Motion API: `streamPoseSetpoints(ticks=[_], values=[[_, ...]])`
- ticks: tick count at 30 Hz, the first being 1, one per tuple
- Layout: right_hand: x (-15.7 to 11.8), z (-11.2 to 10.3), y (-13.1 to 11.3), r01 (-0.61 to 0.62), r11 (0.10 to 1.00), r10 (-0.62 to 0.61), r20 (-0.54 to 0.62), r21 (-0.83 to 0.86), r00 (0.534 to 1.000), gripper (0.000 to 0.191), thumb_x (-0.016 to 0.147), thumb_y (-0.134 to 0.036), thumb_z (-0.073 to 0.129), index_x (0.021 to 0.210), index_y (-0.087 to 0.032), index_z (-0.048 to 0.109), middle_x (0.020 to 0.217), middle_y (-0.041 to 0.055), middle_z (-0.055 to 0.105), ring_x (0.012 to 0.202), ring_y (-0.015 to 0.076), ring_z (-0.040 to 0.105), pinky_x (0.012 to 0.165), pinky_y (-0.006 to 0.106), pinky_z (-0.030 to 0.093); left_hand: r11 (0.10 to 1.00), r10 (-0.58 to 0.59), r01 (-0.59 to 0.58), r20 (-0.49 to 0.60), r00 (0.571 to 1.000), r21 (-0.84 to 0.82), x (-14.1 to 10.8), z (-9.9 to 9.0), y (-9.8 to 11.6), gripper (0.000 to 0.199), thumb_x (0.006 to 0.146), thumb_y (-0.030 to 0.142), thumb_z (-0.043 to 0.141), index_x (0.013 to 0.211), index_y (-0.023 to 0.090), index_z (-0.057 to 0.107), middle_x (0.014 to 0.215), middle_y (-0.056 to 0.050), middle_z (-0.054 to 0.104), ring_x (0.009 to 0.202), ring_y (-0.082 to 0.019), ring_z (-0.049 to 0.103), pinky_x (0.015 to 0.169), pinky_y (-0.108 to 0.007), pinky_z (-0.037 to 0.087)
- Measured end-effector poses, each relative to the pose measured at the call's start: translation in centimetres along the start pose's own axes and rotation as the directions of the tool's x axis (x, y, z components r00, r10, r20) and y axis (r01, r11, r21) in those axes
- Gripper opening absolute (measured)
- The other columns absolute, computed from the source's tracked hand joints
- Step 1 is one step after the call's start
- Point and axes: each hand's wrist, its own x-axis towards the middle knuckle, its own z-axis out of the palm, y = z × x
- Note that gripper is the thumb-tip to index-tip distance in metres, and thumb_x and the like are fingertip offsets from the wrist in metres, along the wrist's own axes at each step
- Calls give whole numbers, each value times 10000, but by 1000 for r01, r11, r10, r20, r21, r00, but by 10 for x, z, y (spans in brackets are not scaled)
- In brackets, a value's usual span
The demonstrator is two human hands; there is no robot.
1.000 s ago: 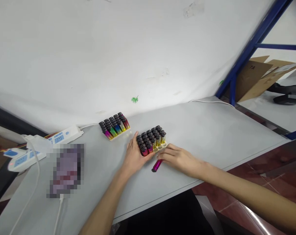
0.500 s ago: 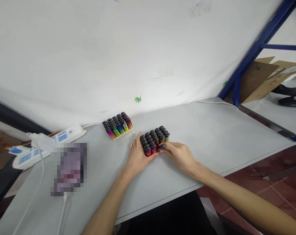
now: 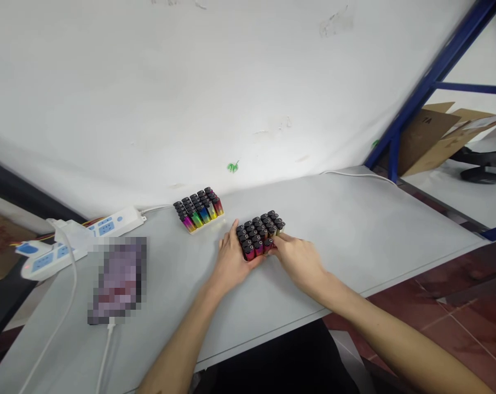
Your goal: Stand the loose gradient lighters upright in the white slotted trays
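A block of upright lighters (image 3: 254, 236) with black tops and shiny coloured bodies stands on the table before me, packed in rows. My left hand (image 3: 232, 258) grips its left side, fingers along the far left and thumb across the front; any tray under the lighters is mostly hidden. At the front right corner, my right hand (image 3: 295, 254) has its fingers closed on a lighter (image 3: 268, 246), which stands in the front row beside a pink-purple one. The right fingertips are partly hidden. Further back to the left sits a second set of lighters (image 3: 199, 210) in a pale tray (image 3: 207, 224).
A white power strip (image 3: 120, 223) with plugs lies at the left, near a blurred-out flat object (image 3: 119, 279) with a white cable (image 3: 104, 355). The wall bounds the table's back. A blue metal frame (image 3: 412, 109) and cardboard box (image 3: 428, 137) are at the right.
The lighter in my right hand has gone from tilted at the front to upright in the front row. My left hand keeps its hold; the view has shifted slightly.
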Motion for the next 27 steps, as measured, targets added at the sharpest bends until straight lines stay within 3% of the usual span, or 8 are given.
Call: streamPoseSetpoints(ticks=[3, 7, 13, 17, 21, 27], values=[[1, -1, 0, -19, 1000, 20, 63, -16, 998, 254, 1015, -325, 505, 910, -215, 708, 924, 69, 744, 751, 227, 707, 528, 289, 303, 1000, -7, 7, 7, 1000, 16, 0, 1, 0, 1143, 721, 486, 804, 1554, 148, 97, 1466, -227, 482, 1459, -401, 340, 1154, -573, 256], [-4, -6, 5, -33, 998, 30, 54, 44, 998, 269, 1013, -342, 505, 924, -245, 740, 919, 43, 754, 753, 217, 699, 548, 287, 318, 999, -18, 18, 23, 1000, 38, 0, -1, -1, 1167, 712, 481, 813, 1558, 154, 78, 1481, -228, 470, 1465, -395, 335, 1153, -560, 258], [-3, -17, 33, -89, 947, 139, -145, 308, 980, 248, 973, -391, 550, 861, -258, 726, 832, -4, 754, 699, 179, 655, 586, 279, 356, 992, -49, 45, 38, 998, 116, 0, -6, 3, 1190, 670, 480, 834, 1551, 123, 118, 1511, -237, 435, 1450, -415, 335, 1137, -539, 286], [19, -9, 60, -49, 858, 226, -291, 511, 930, 344, 984, -470, 477, 844, -226, 675, 777, 1, 724, 655, 153, 619, 638, 274, 401, 985, -51, 45, 33, 998, 168, 2, -10, 9, 1024, 672, 455, 815, 1488, 134, 286, 1432, -196, 527, 1374, -393, 431, 1101, -489, 335], [52, 8, 78, 3, 779, 197, -249, 627, 948, 288, 971, -430, 484, 881, -214, 653, 776, -8, 713, 658, 141, 614, 679, 267, 428, 976, -54, 57, -19, 998, 212, 7, -13, 3, 942, 654, 443, 814, 1434, 165, 366, 1364, -161, 578, 1303, -378, 494, 1066, -456, 366], [88, 32, 87, 19, 879, 112, -244, 476, 963, 231, 966, -329, 490, 874, -209, 665, 845, 32, 724, 809, 190, 612, 764, 298, 426, 960, -108, 141, -145, 984, 242, 15, -27, -20, 797, 696, 412, 799, 1365, 189, 429, 1355, -137, 580, 1297, -354, 504, 1088, -455, 365]])
